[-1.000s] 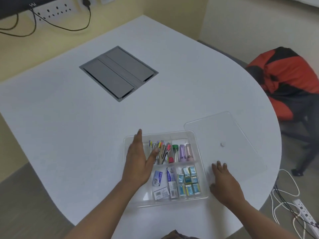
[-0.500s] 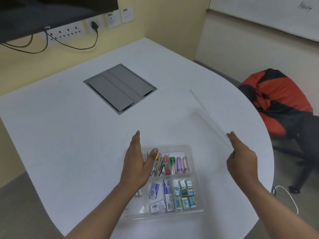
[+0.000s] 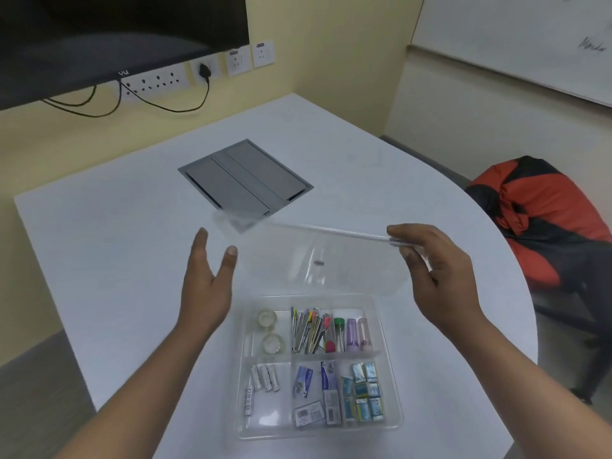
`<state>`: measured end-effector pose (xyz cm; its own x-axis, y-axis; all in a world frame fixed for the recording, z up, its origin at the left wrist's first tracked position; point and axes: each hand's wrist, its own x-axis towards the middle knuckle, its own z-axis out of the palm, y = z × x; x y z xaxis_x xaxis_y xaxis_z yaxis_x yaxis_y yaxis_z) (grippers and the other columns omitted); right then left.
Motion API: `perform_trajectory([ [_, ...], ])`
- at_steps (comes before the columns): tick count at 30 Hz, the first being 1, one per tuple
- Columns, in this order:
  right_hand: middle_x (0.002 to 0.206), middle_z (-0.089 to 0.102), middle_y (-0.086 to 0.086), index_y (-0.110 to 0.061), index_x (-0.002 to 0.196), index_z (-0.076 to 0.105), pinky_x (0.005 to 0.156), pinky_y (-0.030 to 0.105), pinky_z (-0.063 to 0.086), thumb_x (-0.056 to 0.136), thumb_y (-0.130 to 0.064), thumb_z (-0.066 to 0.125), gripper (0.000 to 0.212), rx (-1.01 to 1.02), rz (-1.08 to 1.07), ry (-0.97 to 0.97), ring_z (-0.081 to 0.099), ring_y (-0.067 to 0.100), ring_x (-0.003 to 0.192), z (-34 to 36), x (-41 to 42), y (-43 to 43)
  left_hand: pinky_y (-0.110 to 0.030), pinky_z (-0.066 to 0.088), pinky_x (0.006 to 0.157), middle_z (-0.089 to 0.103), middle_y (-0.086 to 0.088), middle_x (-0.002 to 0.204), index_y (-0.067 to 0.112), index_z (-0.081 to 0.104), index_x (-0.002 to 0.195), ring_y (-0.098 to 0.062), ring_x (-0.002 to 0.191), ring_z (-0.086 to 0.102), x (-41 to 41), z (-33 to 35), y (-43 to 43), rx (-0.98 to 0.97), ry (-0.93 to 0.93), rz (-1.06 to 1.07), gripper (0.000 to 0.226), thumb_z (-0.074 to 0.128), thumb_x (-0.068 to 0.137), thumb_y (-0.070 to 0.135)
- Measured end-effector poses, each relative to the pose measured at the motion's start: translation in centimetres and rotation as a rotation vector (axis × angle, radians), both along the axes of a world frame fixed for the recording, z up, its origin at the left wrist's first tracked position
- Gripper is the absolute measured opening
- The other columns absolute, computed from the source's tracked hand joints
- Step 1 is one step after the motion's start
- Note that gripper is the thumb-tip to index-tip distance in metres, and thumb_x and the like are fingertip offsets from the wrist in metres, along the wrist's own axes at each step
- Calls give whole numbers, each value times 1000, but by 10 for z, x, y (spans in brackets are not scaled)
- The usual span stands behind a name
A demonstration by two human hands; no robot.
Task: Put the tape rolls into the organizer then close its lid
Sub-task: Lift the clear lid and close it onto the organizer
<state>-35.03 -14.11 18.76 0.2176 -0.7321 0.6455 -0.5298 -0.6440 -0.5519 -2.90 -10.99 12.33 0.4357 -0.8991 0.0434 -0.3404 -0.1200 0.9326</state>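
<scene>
Right hand [image 3: 440,276]: your grip pinches the right edge of the clear lid [image 3: 318,260], held tilted above the organizer [image 3: 390,376].
Left hand [image 3: 207,279]: fingers spread, empty, just beside the lid's left edge.
Tape rolls [image 3: 270,331]: both lie in the organizer's far-left compartment.
Organizer: uncovered, on the white table [image 3: 116,243].

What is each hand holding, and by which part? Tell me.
The right hand pinches the clear lid by its right edge; the left hand is open, holding nothing.

Pale yellow walls [image 3: 331,54] carry sockets [image 3: 155,82] beneath a dark screen [image 3: 99,31]; a whiteboard [image 3: 530,38] hangs right, above grey floor [image 3: 36,356].
</scene>
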Motion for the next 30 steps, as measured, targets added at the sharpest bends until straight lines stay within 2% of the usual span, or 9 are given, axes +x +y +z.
perform_trajectory([
  [3,105,66,-4,-13,110,64,87,13,45,93,3,57,24,82,6,-110,62,2,100,3,11,-1,-37,37,108,53,13,138,35,51,130,-16,129,48,7,-5,10,7,76,-22,44,44,92,56],
  [5,105,68,-7,-15,109,65,86,12,46,93,1,59,23,155,-21,-178,64,5,100,0,15,-3,-41,48,95,73,10,103,30,65,102,-23,105,64,5,-10,18,-7,169,-27,20,49,96,41],
  [8,109,67,-16,-26,111,61,82,12,49,91,-10,64,25,296,-107,-284,64,4,100,-14,16,-8,-43,52,85,71,1,78,17,62,87,-19,80,65,0,-19,30,-64,279,29,21,50,98,29],
  [11,111,65,-12,-30,117,54,75,14,52,88,-19,69,35,505,-212,-337,65,0,93,-40,13,-10,-40,52,84,65,6,70,20,59,80,-13,69,59,-5,-21,31,-124,377,133,23,48,99,27],
  [16,103,70,-3,-23,120,61,92,32,52,94,-4,57,33,729,-228,-250,66,10,97,-91,5,6,-35,51,81,62,10,67,23,59,80,-11,67,56,-8,-19,23,-178,458,178,20,51,98,26],
  [20,97,75,0,-24,113,61,88,33,53,93,1,56,32,675,-288,-450,71,18,87,-100,-2,15,-38,53,85,69,7,75,21,58,94,-13,73,64,-5,-17,16,-191,522,163,2,60,93,21],
  [23,97,75,0,-26,106,59,86,36,53,93,1,57,30,681,-338,-503,72,19,85,-106,-6,18,-31,51,87,72,5,97,21,57,108,-15,91,67,-4,-21,15,-167,454,94,22,64,89,12],
  [26,96,75,-3,-27,103,62,82,37,55,90,-2,61,29,736,-400,-445,72,15,83,-116,-9,23,-18,50,80,65,8,114,28,53,127,-4,94,63,-4,-36,25,-64,270,23,43,65,89,13],
  [30,99,71,-8,-27,103,66,71,10,47,85,-10,71,25,741,-473,-229,65,-5,82,-132,-11,32,-14,43,77,45,10,117,40,33,144,2,99,54,-2,-63,41,160,79,-12,71,69,85,22],
])
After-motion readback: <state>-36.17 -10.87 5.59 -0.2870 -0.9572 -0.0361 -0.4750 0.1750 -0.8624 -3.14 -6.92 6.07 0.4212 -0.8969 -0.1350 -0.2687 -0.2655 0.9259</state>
